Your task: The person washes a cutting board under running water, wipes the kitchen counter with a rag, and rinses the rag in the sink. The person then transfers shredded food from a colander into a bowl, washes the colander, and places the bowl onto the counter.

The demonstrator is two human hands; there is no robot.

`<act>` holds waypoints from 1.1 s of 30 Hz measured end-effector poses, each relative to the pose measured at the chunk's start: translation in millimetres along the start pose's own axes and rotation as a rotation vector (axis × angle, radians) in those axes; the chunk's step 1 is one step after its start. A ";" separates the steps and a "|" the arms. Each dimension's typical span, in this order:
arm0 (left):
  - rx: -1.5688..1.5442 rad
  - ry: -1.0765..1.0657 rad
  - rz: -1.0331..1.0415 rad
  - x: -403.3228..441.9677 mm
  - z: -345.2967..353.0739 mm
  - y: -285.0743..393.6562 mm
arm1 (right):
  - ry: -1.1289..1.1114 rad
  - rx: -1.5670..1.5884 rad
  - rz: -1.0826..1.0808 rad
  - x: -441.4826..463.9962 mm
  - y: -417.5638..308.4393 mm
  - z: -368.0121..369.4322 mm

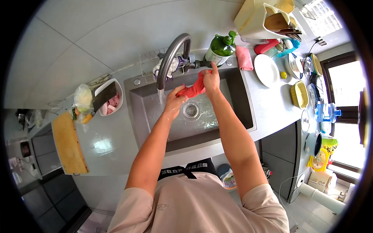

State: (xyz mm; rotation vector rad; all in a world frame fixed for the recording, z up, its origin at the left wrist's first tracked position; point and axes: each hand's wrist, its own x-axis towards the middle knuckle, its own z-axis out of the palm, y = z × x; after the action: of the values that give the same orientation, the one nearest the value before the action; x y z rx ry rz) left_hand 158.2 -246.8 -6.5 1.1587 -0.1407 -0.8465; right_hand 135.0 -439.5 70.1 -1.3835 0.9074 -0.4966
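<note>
A red cloth [192,90] is stretched and twisted between my two hands over the sink [151,134]. My left hand [175,103] is closed on its left end, close to the water stream. The right end is gripped by my right hand [211,80], whose index finger points up near the tap's valve. Water runs from the curved grey faucet [168,58] into the basin, just left of my left hand. Below the cloth the round drain [190,111] shows, with water around it. A green pump bottle [221,48] stands behind my right hand.
Left of the sink are a white container [121,93] with meat and a cleaver [105,97], vegetables, and a wooden cutting board [68,143]. On the right lie a pink cloth [244,58], a white plate [266,70], a yellow basket [299,94] and bowls. A utensil holder [252,19] stands behind.
</note>
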 end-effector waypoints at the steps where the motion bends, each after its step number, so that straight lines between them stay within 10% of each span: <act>1: 0.001 -0.002 0.006 1.7 0.7 -3.0 | -0.058 0.018 0.041 1.9 -3.2 -3.5; 11: 1.310 0.028 0.296 -21.9 30.7 16.7 | -0.462 0.209 0.150 -64.8 -55.1 -11.9; 16: 0.241 -0.243 0.039 -44.8 32.0 33.8 | -0.640 0.387 0.221 -84.0 -111.0 -27.3; 21: -0.152 -0.219 -0.297 -80.9 0.1 36.1 | -0.588 0.349 0.086 -88.9 -103.5 -33.2; 28: -0.630 -0.304 -0.365 -104.4 -1.6 48.8 | -0.549 -0.307 -0.420 -142.3 -60.8 -27.7; 31: -0.600 -0.220 -0.330 -108.6 2.8 69.3 | -1.037 -0.621 -0.541 -167.2 -73.8 -38.4; 33: -0.463 -0.109 -0.354 -107.0 2.2 75.9 | -0.757 -0.527 -1.115 -164.7 -75.3 -48.2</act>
State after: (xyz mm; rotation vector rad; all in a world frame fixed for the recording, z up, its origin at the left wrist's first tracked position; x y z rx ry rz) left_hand 122.1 -168.5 92.4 0.7089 0.1718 -1.1823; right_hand 16.0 -354.7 187.4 -2.2925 -0.4716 -0.4827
